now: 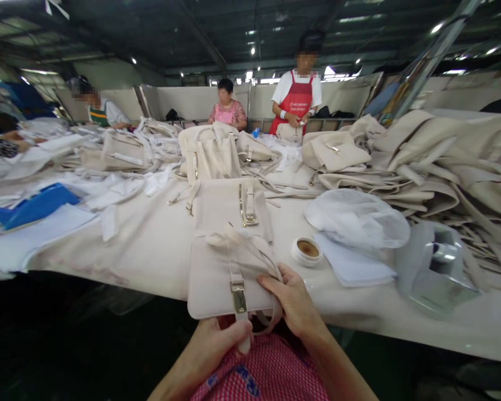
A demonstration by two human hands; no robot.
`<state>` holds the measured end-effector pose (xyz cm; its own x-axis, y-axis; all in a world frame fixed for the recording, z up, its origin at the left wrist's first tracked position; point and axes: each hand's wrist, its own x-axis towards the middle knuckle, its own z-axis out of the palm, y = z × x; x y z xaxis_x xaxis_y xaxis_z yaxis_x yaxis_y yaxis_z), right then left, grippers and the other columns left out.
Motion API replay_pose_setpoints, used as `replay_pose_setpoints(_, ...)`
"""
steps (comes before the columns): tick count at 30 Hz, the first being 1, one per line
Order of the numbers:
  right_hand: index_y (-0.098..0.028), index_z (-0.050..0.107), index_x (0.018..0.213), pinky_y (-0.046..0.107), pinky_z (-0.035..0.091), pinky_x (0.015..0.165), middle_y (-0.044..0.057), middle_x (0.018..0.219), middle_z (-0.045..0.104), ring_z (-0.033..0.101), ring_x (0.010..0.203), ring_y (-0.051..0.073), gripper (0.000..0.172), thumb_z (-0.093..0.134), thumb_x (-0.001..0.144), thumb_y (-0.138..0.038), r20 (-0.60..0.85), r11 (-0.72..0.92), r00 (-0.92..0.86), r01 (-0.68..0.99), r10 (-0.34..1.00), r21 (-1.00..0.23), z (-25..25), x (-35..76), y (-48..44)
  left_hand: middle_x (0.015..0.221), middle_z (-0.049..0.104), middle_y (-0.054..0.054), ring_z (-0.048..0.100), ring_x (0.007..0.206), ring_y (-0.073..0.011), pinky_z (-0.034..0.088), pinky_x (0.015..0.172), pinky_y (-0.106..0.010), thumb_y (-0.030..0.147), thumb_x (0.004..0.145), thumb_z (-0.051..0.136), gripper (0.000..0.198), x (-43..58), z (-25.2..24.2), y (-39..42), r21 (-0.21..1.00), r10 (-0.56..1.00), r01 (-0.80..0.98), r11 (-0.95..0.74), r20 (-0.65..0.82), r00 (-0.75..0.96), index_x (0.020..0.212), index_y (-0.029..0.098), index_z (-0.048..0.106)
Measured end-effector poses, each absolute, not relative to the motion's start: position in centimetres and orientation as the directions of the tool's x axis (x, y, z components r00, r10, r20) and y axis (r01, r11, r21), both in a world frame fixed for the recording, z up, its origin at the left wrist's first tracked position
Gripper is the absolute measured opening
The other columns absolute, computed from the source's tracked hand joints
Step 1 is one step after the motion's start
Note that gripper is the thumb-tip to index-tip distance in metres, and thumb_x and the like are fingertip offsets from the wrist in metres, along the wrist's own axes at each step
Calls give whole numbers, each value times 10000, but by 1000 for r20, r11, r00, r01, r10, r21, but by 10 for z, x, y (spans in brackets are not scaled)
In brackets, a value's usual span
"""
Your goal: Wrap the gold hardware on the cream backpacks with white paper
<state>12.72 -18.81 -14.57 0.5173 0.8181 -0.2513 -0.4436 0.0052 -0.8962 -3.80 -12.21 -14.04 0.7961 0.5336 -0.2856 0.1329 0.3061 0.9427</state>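
A cream handbag (pixel 209 278) lies at the table's near edge, its flap toward me and its body stretching away. My left hand (pixel 217 341) is closed at the flap's lower edge, thumb pressed on the buckle strap (pixel 244 342). Just above that thumb is a gold buckle (pixel 238 296). My right hand (pixel 294 298) grips the bag's right edge, with the thumb on top and the other fingers partly hidden. Thin cream straps (pixel 254 250) loop over the flap beside it. Farther up the bag, a gold zipper (pixel 241 206) shows.
An open round tub of brown paste (pixel 307 250) stands right of the bag, near a clear plastic bag (pixel 354 217), white sheets (pixel 354 267) and a tape dispenser (pixel 434 267). Cream bag pieces (pixel 442 156) pile up at right. A blue tray (pixel 33 205) lies left. Co-workers stand across the table.
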Motion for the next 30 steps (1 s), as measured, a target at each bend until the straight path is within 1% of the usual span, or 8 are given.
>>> replay_pose_setpoints(3,-184,571,1215,405,578,745,77,988,738,699,862,277,615,785,687,-417,-153,-63,671,-156,726,-986,-148,130,-195,542,642,-61,552,485,-134,411,486,-217,470,762,706,386,-37,-137,-121,914,455,218,342,-364,813,585,127,699)
replay_pose_setpoints(5,-208,531,1318,484,546,884,123,1197,676,656,1055,315,682,786,710,-383,160,-76,796,250,584,-965,-149,132,-203,546,654,-74,568,460,-135,390,439,-203,526,726,729,430,-36,-135,-121,897,437,219,384,-386,813,588,120,706)
replay_pose_setpoints(7,-242,597,1274,505,493,980,125,1291,622,593,1174,312,514,746,785,-292,556,-59,671,662,491,-747,-146,134,-212,546,659,-78,584,452,-139,390,417,-195,543,694,762,441,-34,-132,-122,887,435,188,421,-380,816,593,117,709)
replay_pose_setpoints(9,-247,651,1206,440,514,955,104,1184,674,619,1117,259,350,653,864,-175,767,61,364,885,528,-461,-139,135,-221,548,663,-83,594,451,-140,393,404,-188,536,696,773,437,-32,-129,-123,883,426,145,447,-353,833,599,114,713)
replay_pose_setpoints(12,-204,615,1264,352,559,860,104,1072,710,656,1021,213,415,597,874,-63,839,184,67,963,540,-195,-127,132,-231,566,676,-91,600,450,-140,387,382,-183,514,713,776,413,-30,-126,-122,870,415,95,484,-323,851,623,113,732)
replay_pose_setpoints(16,-226,685,1130,426,465,1046,85,1077,705,589,1169,239,379,701,803,-34,908,6,-31,999,419,31,-119,125,-237,572,673,-94,589,437,-129,378,366,-177,494,709,787,409,-29,-123,-122,853,403,90,514,-332,853,603,104,728)
replay_pose_setpoints(20,-201,726,985,376,368,1140,23,996,752,620,1084,173,160,589,930,-139,871,161,-86,987,483,9,-119,122,-231,550,657,-85,578,419,-120,377,351,-166,514,668,806,437,-28,-119,-123,835,392,88,543,-345,853,598,92,715)
replay_pose_setpoints(30,-133,715,1051,378,313,1161,33,995,760,608,1075,172,245,477,994,-148,844,269,-121,963,523,-29,-120,121,-218,525,650,-81,578,390,-116,381,333,-150,515,641,821,450,-28,-120,-124,800,388,84,593,-376,842,587,85,702)
